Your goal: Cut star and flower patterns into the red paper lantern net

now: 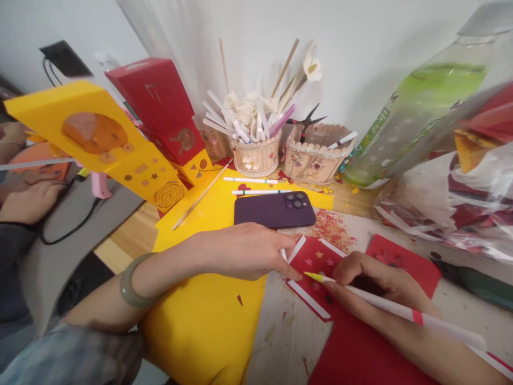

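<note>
My right hand (pixel 380 283) is closed round a white marker (pixel 385 306) with a yellow tip and a pink band. The tip is over or touching a red paper piece (pixel 298 263), which carries several small star shapes (pixel 308 262) and white strips (pixel 309 300) along its edges. Reaching in from the left, my left hand (pixel 248 251) has its fingers extended onto the left edge of that piece, index fingertip close to the marker tip. Its other fingers are partly hidden. A pale green bangle (pixel 138 282) circles my left wrist.
Behind my left hand lies a purple phone (pixel 260 211). Two white pens (pixel 250 181) and a wooden stick (pixel 202 195) rest nearby. Craft baskets (pixel 256 158), a large bottle (pixel 417 117) and yellow (pixel 140 174) and red boxes (pixel 160 101) stand behind. Another person's hand (pixel 32 200) is at left.
</note>
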The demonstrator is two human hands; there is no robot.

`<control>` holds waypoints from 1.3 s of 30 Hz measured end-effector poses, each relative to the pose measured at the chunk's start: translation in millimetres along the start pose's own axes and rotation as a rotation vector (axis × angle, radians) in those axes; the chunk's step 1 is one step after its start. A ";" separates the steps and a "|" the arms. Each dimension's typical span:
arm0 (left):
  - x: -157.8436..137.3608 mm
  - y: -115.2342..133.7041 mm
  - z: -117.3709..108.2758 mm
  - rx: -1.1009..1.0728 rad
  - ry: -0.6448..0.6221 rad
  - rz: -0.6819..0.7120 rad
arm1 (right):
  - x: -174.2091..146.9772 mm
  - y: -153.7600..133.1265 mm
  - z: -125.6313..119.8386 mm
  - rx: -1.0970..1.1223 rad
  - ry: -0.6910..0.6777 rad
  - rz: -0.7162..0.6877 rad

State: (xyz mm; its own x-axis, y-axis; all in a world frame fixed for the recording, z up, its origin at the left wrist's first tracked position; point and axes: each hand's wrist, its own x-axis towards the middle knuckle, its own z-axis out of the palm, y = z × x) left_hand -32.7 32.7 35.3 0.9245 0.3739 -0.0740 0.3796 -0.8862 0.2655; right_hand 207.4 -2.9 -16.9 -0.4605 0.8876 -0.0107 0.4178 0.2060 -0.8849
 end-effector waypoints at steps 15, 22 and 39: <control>-0.5 0.0 0.6 -0.017 0.029 0.011 | -1.0 2.8 -0.1 -0.022 0.019 0.017; 1.0 -1.0 -1.5 -0.030 -0.015 -0.010 | -0.7 -1.5 0.1 -0.003 0.007 0.083; -0.4 -1.8 -0.7 -0.044 -0.019 -0.004 | -1.9 4.3 -0.8 -0.030 -0.073 0.054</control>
State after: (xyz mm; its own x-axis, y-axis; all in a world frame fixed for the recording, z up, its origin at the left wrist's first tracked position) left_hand -33.9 34.3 35.6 0.9236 0.3718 -0.0938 0.3821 -0.8715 0.3073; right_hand 210.8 -3.4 -20.4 -0.4920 0.8656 -0.0927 0.4662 0.1720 -0.8678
